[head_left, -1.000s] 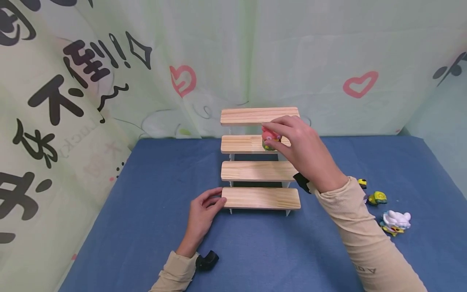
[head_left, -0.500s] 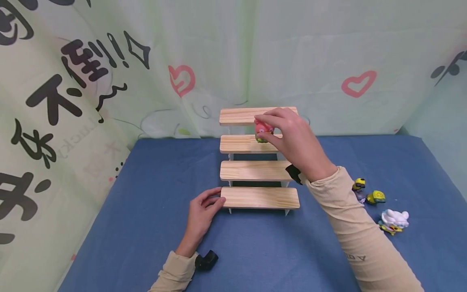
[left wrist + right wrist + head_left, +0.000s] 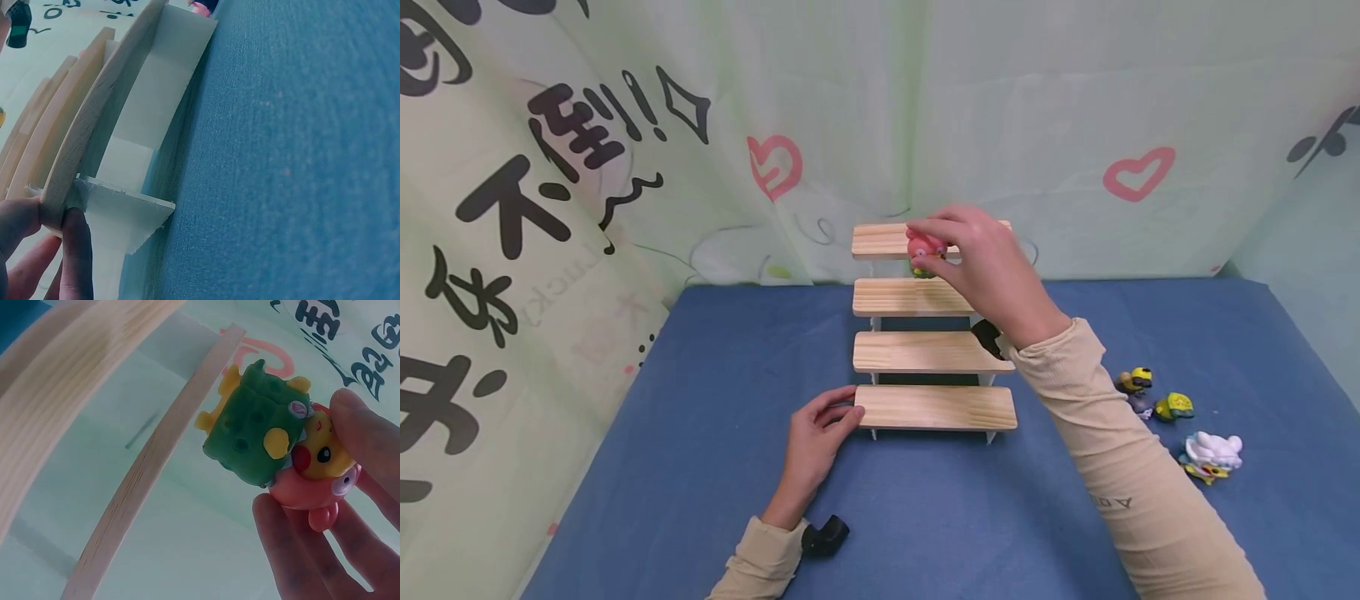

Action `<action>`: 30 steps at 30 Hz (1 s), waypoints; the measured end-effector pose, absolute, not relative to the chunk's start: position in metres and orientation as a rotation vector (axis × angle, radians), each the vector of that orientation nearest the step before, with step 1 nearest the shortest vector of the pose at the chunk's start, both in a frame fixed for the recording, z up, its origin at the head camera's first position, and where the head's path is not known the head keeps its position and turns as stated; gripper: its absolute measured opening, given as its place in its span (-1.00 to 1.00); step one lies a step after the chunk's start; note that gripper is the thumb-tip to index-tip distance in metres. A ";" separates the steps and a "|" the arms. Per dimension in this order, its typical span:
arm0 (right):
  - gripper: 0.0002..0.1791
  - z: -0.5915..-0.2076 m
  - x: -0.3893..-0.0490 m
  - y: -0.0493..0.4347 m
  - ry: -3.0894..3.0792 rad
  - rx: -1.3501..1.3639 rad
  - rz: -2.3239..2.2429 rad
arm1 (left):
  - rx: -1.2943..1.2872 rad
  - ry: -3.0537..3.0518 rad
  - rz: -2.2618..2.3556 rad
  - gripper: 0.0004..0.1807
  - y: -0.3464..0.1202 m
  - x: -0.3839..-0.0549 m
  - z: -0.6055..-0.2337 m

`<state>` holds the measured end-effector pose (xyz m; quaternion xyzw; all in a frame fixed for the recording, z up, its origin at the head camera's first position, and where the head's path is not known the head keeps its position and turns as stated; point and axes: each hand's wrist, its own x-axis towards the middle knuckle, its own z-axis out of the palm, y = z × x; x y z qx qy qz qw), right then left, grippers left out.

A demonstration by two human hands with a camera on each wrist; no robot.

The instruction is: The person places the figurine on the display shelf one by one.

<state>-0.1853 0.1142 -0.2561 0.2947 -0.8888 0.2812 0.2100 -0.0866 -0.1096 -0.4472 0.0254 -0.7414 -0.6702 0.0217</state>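
Rack, head view: the rack [image 3: 902, 354] is standing on blue cloth [image 3: 722, 358], its four boards climbing toward 12 o'clock; a printed curtain [image 3: 1000, 108] is hanging behind.
Left hand, head view: the left hand [image 3: 820, 433] is gripping the bottom board [image 3: 936, 408] by its end, at the rack's 8 o'clock.
Right hand, head view: the right hand [image 3: 988, 267] is holding the pink-topped toy [image 3: 927, 243] up at the rack's 12 o'clock — before the top board [image 3: 880, 240].
Other toys, head view: between 3 and 4 o'clock of the rack, a yellow-black toy [image 3: 1141, 377], a green-yellow toy [image 3: 1175, 407] and a white toy [image 3: 1213, 452] are lying on the cloth.
Board end, left wrist: at 8 o'clock, digits [image 3: 76, 256] are closing on both its faces — a narrow pinch beside the white leg [image 3: 125, 212].
Toy, right wrist: thumb [image 3: 369, 437] and fingers are pinching its pink part, opened only to its width; its green block [image 3: 250, 425] is pointing toward 10 o'clock, near a board's edge.
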 end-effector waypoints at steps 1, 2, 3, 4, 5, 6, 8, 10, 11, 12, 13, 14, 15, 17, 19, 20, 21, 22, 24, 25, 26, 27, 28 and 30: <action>-0.54 -0.256 -0.187 0.113 -2.469 0.823 0.785 | 0.079 -2.296 -2.077 -0.59 -0.110 -0.086 -0.447; -0.55 -0.255 -0.188 0.112 -2.468 0.826 0.789 | 0.079 -2.297 -2.075 -0.59 -0.110 -0.086 -0.447; -0.56 -0.254 -0.189 0.111 -2.467 0.827 0.794 | 0.080 -2.296 -2.076 -0.59 -0.110 -0.086 -0.447; -0.57 -0.254 -0.190 0.110 -2.469 0.826 0.797 | 0.081 -2.296 -2.075 -0.59 -0.110 -0.086 -0.447; -0.57 -0.253 -0.191 0.109 -2.470 0.825 0.802 | 0.080 -2.296 -2.075 -0.59 -0.110 -0.086 -0.447; -0.57 -0.252 -0.193 0.107 -2.473 0.826 0.805 | 0.080 -2.297 -2.072 -0.59 -0.110 -0.086 -0.447; -0.58 -0.251 -0.195 0.105 -2.480 0.825 0.807 | 0.077 -2.297 -2.071 -0.59 -0.111 -0.086 -0.447; -0.58 -0.250 -0.198 0.103 -2.488 0.824 0.807 | 0.075 -2.296 -2.070 -0.59 -0.111 -0.086 -0.447; -0.59 -0.250 -0.199 0.102 -2.492 0.824 0.808 | 0.075 -2.295 -2.071 -0.59 -0.111 -0.086 -0.447; -0.59 -0.250 -0.200 0.101 -2.496 0.824 0.809 | 0.077 -2.293 -2.073 -0.59 -0.111 -0.086 -0.447; -0.59 -0.250 -0.201 0.100 -2.498 0.825 0.810 | 0.078 -2.290 -2.078 -0.59 -0.111 -0.086 -0.447; -0.59 -0.250 -0.202 0.099 -2.499 0.826 0.814 | 0.079 -2.289 -2.082 -0.59 -0.111 -0.086 -0.447; -0.59 -0.250 -0.203 0.098 -2.500 0.827 0.813 | 0.079 -2.287 -2.083 -0.59 -0.111 -0.086 -0.447; -0.59 -0.250 -0.204 0.095 -2.503 0.829 0.813 | 0.078 -2.283 -2.089 -0.59 -0.111 -0.086 -0.447; -0.58 -0.250 -0.205 0.094 -2.503 0.833 0.811 | 0.072 -2.283 -2.086 -0.59 -0.110 -0.086 -0.447; -0.58 -0.250 -0.206 0.093 -2.505 0.833 0.811 | 0.069 -2.284 -2.084 -0.58 -0.110 -0.086 -0.448; -0.58 -0.250 -0.206 0.092 -2.507 0.831 0.810 | 0.068 -2.286 -2.079 -0.58 -0.110 -0.086 -0.448; -0.58 -0.249 -0.207 0.091 -2.507 0.831 0.810 | 0.067 -2.288 -2.076 -0.58 -0.109 -0.086 -0.448; -0.59 -0.249 -0.208 0.090 -2.505 0.829 0.814 | 0.068 -2.297 -2.065 -0.58 -0.109 -0.087 -0.448; -0.60 -0.249 -0.209 0.089 -2.504 0.829 0.818 | 0.069 -2.300 -2.062 -0.59 -0.109 -0.087 -0.448; -0.60 -0.249 -0.211 0.087 -2.501 0.829 0.817 | 0.072 -2.303 -2.061 -0.59 -0.109 -0.087 -0.448; -0.61 -0.248 -0.212 0.086 -2.499 0.828 0.819 | 0.075 -2.305 -2.059 -0.59 -0.109 -0.087 -0.448; -0.61 -0.248 -0.214 0.085 -2.498 0.826 0.820 | 0.074 -2.306 -2.060 -0.59 -0.109 -0.087 -0.448; -0.61 -0.248 -0.216 0.083 -2.499 0.820 0.820 | 0.073 -2.305 -2.064 -0.59 -0.109 -0.087 -0.448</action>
